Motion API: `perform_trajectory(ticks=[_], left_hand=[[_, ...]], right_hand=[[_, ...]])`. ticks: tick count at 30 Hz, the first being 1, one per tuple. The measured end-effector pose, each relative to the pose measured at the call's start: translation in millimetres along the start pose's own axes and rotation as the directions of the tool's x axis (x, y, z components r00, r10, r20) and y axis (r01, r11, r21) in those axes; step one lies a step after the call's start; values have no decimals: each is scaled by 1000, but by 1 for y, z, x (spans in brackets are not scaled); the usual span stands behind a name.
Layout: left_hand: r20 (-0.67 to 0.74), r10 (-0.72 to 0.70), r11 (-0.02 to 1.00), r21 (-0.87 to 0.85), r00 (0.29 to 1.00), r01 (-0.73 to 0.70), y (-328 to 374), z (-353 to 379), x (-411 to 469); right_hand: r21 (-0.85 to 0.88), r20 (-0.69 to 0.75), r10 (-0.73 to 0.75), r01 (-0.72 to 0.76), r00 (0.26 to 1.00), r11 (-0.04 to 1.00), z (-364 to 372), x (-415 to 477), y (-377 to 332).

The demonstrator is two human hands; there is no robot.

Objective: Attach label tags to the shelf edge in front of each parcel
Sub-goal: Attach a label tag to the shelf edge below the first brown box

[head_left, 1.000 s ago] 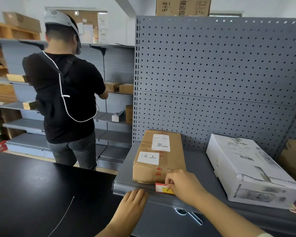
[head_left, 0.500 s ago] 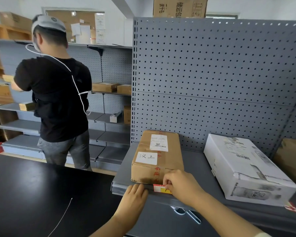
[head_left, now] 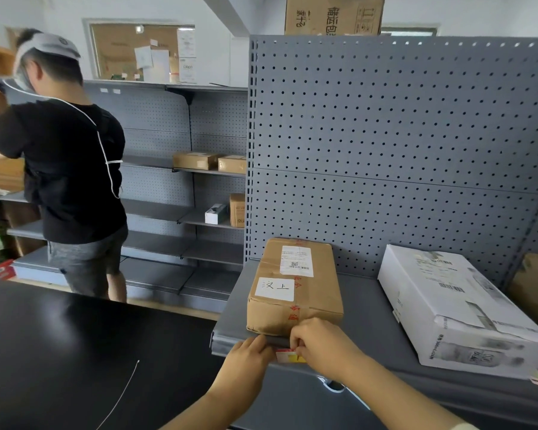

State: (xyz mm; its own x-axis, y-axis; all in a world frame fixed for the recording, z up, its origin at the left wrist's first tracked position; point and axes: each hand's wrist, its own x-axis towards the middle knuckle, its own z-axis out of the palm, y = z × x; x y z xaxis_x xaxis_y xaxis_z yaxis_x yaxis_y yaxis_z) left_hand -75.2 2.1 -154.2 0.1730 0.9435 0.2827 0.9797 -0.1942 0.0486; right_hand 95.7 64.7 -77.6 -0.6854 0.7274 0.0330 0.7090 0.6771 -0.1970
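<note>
Shelf edge (head_left: 230, 347) carries red-yellow label tag (head_left: 288, 356), in front of brown parcel (head_left: 295, 287). Right hand (head_left: 322, 346) pinches tag's right end; left hand (head_left: 250, 356), fingers straight, presses tag's left end. White parcel (head_left: 457, 308) toward shelf's right side.

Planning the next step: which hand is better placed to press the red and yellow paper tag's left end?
Probably left: left hand touches the grey shelf edge beside that end; right hand pinches the tag.
</note>
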Motion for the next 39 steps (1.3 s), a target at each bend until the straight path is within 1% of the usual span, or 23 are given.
perform_trajectory(ticks=[4,9,15,19,26,32,39], left_hand=[[-9,-16,1000,-5,1000,16,-2,-1,0],[13,-24,1000,4,1000,24,-4,-2,-1],[17,-31,999,-26,999,31,-6,-5,-1],[16,-30,999,-36,999,31,-6,-6,0],[14,-33,997,-62,999,34,-7,-7,1],[-19,-10,996,-90,1000,8,-7,-6,-1],[-51,-14,991,-134,999,7,-10,-3,-1]], right_hand=[[-3,0,9,-9,1000,1000,-1,1,-2],[38,-4,32,-32,999,999,0,5,-6],[-28,32,42,-41,999,999,11,0,-3],[-95,13,51,-50,999,994,13,-4,-2],[-126,-17,4,-6,1000,992,12,-5,-5],[-243,-15,-88,82,996,967,4,4,-10],[-261,13,-85,85,996,962,14,4,-11]])
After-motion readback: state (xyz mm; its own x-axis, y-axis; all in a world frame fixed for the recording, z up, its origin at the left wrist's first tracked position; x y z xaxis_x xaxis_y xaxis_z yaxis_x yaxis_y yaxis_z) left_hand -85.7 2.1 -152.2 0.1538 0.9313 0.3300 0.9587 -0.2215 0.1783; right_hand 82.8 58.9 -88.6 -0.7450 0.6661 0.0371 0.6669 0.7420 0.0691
